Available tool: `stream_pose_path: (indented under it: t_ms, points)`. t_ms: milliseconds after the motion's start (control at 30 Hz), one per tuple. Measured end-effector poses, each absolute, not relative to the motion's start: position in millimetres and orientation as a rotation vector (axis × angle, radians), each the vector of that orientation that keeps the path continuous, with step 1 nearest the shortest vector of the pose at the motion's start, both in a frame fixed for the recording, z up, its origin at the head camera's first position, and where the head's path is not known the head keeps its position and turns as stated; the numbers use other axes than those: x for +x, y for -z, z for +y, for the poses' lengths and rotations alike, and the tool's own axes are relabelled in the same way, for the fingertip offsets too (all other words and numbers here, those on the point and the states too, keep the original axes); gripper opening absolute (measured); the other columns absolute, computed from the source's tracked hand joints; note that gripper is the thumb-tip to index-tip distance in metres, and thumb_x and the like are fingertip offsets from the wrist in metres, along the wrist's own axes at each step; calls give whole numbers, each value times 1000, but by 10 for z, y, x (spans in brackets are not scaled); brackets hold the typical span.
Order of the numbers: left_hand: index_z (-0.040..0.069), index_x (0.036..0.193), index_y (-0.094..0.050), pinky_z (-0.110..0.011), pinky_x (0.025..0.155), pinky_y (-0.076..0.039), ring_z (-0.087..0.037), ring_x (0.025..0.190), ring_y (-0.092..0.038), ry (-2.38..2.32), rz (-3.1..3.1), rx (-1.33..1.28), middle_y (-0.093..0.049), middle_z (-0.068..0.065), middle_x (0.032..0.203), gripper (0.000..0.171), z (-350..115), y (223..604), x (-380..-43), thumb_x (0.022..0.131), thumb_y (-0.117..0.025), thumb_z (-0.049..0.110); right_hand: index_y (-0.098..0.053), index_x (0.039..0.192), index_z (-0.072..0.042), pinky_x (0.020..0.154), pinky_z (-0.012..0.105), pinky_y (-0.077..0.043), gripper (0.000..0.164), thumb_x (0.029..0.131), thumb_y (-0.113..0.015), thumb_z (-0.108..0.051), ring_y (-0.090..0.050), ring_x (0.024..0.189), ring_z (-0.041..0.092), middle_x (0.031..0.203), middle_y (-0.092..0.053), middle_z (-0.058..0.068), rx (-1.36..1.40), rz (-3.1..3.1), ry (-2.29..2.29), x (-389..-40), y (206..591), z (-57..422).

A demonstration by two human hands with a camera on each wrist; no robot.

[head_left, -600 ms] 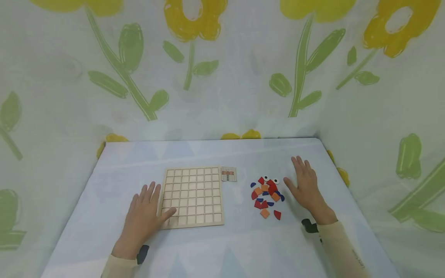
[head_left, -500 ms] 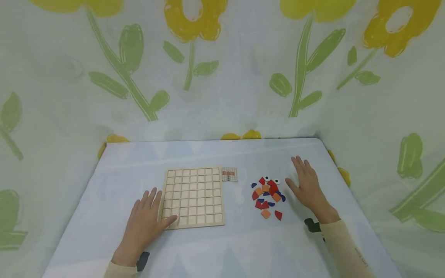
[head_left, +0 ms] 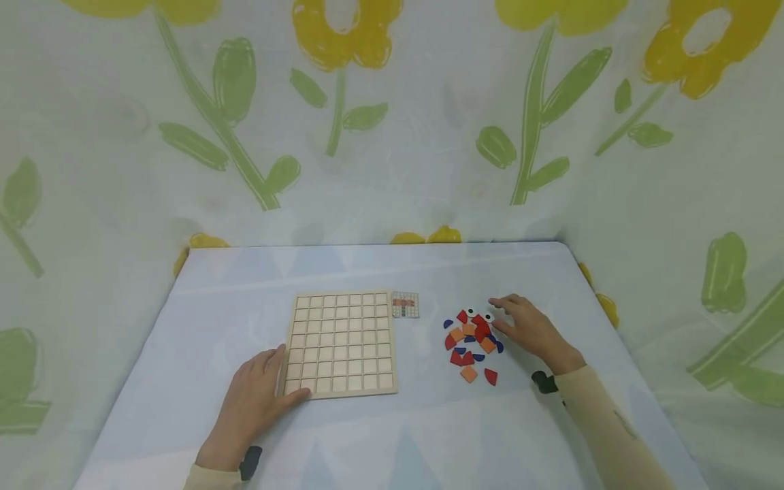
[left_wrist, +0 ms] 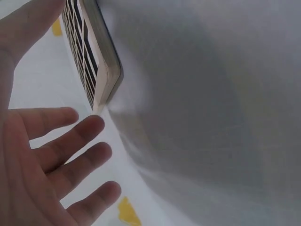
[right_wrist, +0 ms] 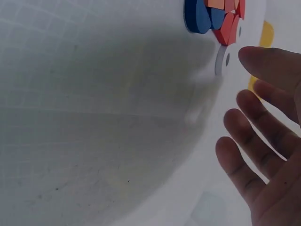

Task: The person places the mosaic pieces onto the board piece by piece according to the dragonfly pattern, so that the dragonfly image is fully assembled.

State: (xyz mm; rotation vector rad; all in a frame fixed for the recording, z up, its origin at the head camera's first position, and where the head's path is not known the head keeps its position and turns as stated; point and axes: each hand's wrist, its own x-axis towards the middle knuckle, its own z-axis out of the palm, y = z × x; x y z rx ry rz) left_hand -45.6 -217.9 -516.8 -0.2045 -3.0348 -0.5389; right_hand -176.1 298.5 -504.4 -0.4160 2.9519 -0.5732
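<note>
A pale wooden grid board [head_left: 340,344] lies flat in the head view. My left hand [head_left: 252,395] is at its near left corner, thumb along the front edge and fingers by the left side. In the left wrist view those fingers [left_wrist: 77,172] are loosely spread at the board's corner [left_wrist: 104,89]. On the right, my right hand [head_left: 531,329] reaches over the far side of a pile of red pieces [head_left: 482,332], orange squares [head_left: 468,373] and blue half-rounds [head_left: 448,324]. Its thumb is near a white eye disc [right_wrist: 225,60], and nothing shows between its relaxed fingers.
A small printed pattern card [head_left: 405,305] lies against the board's far right corner. A second eye disc [head_left: 470,312] sits at the back of the pile. The table [head_left: 392,435] has a pale cloth, and flowered curtain [head_left: 416,136] surrounds it.
My right hand has swung left toward the eye discs, its fingers now bent inward over the pile. My left hand has drawn its fingers in toward the board's left edge.
</note>
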Motion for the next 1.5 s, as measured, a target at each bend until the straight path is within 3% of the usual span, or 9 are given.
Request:
stream_pose_path:
  t_ms: [633, 967, 1200, 1500]
  points:
    - [-9, 136, -56, -59, 104, -45, -45, 121, -55, 489, -3069, -210, -58, -27, 129, 99, -2164, 5235, -471, 73, -83, 62, -70, 127, -8, 93, 47, -59, 33, 94, -74, -14, -61, 105, 29, 114, -63, 10, -395, 2865, 542, -1907, 5147, 2937]
    - [-9, 138, -55, -60, 110, -40, -45, 132, -47, 495, -3037, -278, -51, -25, 143, 99, -2179, 5249, -474, 73, -84, 60, -68, 128, -10, 90, 46, -60, 34, 96, -73, -19, -62, 100, 26, 114, -64, 8, -384, 2944, 556, -1986, 5025, 2876]
    - [-11, 140, -52, -59, 114, -36, -45, 138, -42, 444, -3073, -289, -49, -24, 148, 101, -2204, 5226, -494, 76, -79, 63, -70, 127, -12, 77, 35, -60, 36, 94, -75, -26, -60, 92, 23, 110, -67, 7, -535, 3013, 674, -2074, 4777, 2444]
    - [-13, 140, -51, -58, 115, -35, -45, 138, -42, 444, -3080, -307, -48, -26, 148, 103, -2202, 5271, -499, 77, -78, 64, -73, 120, -12, 68, 26, -54, 32, 91, -79, -24, -57, 82, 16, 107, -70, 2, -869, 3052, 758, -2168, 4774, 1677]
